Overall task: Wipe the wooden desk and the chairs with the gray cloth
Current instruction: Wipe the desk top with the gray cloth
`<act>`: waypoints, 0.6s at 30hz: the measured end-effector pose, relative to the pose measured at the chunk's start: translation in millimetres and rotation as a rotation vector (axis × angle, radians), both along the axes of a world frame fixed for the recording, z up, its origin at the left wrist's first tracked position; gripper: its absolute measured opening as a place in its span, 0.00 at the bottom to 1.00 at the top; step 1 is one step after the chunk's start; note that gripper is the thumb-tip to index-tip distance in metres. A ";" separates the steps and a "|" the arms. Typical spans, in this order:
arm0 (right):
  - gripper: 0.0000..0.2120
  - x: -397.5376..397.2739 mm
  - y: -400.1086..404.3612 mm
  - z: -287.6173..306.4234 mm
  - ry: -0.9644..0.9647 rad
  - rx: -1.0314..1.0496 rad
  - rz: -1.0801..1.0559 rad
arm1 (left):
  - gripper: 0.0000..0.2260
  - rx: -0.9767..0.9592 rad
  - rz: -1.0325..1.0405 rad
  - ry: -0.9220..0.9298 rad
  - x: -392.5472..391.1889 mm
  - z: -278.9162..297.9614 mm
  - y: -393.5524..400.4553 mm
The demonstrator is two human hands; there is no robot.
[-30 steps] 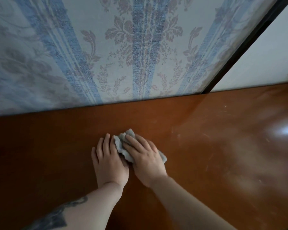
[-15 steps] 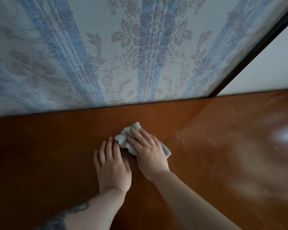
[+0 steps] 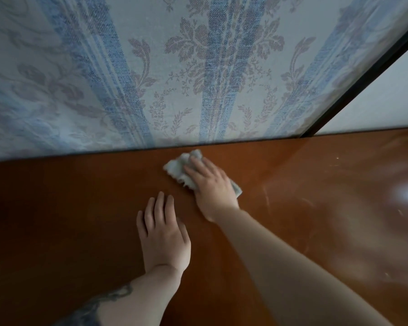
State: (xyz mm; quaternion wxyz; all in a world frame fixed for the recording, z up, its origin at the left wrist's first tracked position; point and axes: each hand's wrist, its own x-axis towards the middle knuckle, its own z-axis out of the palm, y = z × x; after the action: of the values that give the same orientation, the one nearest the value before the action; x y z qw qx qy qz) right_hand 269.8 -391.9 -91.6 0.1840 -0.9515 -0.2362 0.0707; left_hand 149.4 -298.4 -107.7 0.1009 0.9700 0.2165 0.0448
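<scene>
Gray cloth (image 3: 180, 171), bunched and crumpled, lies under the right hand (image 3: 211, 184), whose fingers are laid over it and press it down on the wooden desk (image 3: 68, 220). Those fingers look straight rather than curled, though slight blur makes it hard to tell how far the thumb wraps the fabric. Part of the cloth sticks out past the fingertips toward the far edge of the desk, and a small corner shows by the wrist on the right side. The cloth sits close to that far edge, just short of the wall.

Nearer the person, the left hand (image 3: 163, 234) rests flat on the desk with palm down, fingers straight and close together, holding nothing. It lies beside and a little nearer than the right hand, apart from the cloth. A dark tattoo (image 3: 104, 302) marks the left forearm.

Beyond the far edge rises wallpaper (image 3: 151, 78) with blue stripes and faded floral motifs. A dark frame (image 3: 363, 78) runs diagonally at the right, with a pale panel (image 3: 386, 102) beyond it. Toward the right edge the desk shows a bright glare and faint scratches.
</scene>
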 end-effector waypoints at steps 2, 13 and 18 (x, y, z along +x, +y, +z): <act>0.29 12.7 -21.5 -2.2 0.026 -0.038 -0.234 | 0.23 0.012 -0.011 0.016 0.0 1.7 -0.2; 0.26 -31.3 -3.6 1.9 0.011 -0.001 0.009 | 0.23 0.009 -0.041 0.042 -0.2 3.4 0.1; 0.29 -30.4 -64.4 -4.4 0.008 -0.009 -0.681 | 0.22 -0.011 -0.043 0.050 -0.6 6.0 -1.5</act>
State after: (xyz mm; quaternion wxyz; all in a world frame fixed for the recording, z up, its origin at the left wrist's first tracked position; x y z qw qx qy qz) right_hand 239.4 -456.3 -96.1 0.1939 -0.9762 0.0962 0.0102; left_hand 148.8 -300.0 -101.7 0.1016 0.9747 0.1982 0.0170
